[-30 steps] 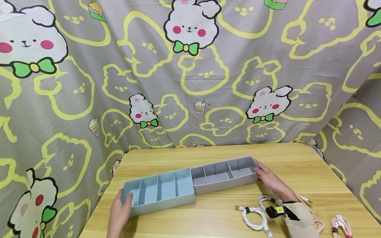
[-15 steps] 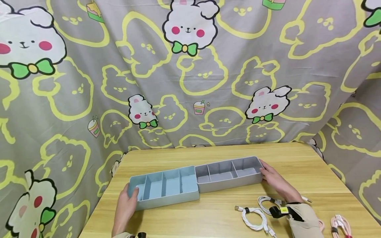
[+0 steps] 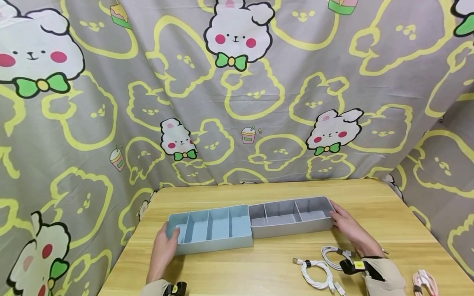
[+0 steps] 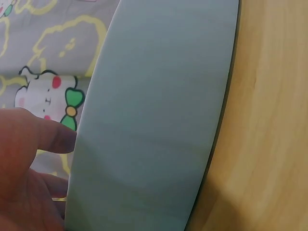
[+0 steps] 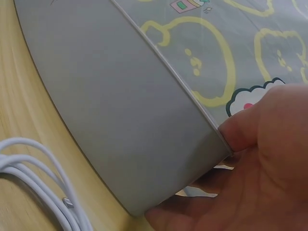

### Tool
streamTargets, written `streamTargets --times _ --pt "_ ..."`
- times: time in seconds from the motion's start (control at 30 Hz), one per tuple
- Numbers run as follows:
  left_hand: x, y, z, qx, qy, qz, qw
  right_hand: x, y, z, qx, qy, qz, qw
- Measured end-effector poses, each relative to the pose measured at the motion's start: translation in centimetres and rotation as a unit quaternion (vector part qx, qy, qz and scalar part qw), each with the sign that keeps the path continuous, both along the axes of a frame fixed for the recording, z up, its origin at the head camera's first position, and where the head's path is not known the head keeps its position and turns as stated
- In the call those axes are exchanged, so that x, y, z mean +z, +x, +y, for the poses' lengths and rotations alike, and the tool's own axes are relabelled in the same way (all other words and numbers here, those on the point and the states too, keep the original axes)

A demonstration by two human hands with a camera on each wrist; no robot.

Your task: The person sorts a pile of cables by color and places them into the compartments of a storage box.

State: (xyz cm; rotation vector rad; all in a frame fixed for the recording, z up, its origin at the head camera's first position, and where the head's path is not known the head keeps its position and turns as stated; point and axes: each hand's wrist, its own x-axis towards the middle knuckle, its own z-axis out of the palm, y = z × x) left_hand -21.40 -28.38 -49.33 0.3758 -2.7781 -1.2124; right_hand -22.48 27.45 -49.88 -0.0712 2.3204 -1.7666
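Two long divided storage boxes stand end to end on the table, a light blue one [image 3: 214,243] on the left and a grey one [image 3: 292,228] on the right, their inner ends meeting. My left hand [image 3: 163,248] grips the blue box's outer end, thumb over the near rim and fingers round the end wall. At the grey box's far right end, my right hand [image 3: 349,227] holds the corner, its thumb at the rim. The right wrist view shows that thumb and the fingers [image 5: 183,211] against the end wall. Both boxes' compartments hold nothing.
Coiled white cables [image 3: 317,273] lie on the wooden table [image 3: 266,271] in front of the grey box, partly beside my right wrist. A pink cable bundle [image 3: 425,283] is at the front right. A patterned curtain [image 3: 237,102] hangs behind the table.
Both boxes have slid to the right, with both hands moving along on them. The blue box's left end has swung away from me, so the row lies straighter.
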Motion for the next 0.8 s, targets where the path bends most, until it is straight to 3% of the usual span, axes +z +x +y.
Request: streamTargets --times 0.43,0.8 --pt "-0.3 -1.9 1.0 -0.021 0.007 0.003 0.9997 0.3 0.4 1.2 -0.028 0.026 -0.031 0.999" --pt "-0.3 -2.7 1.5 -0.029 0.013 -0.006 0.9995 0.2 0.5 1.8 -0.034 0.025 -0.020 0.999"
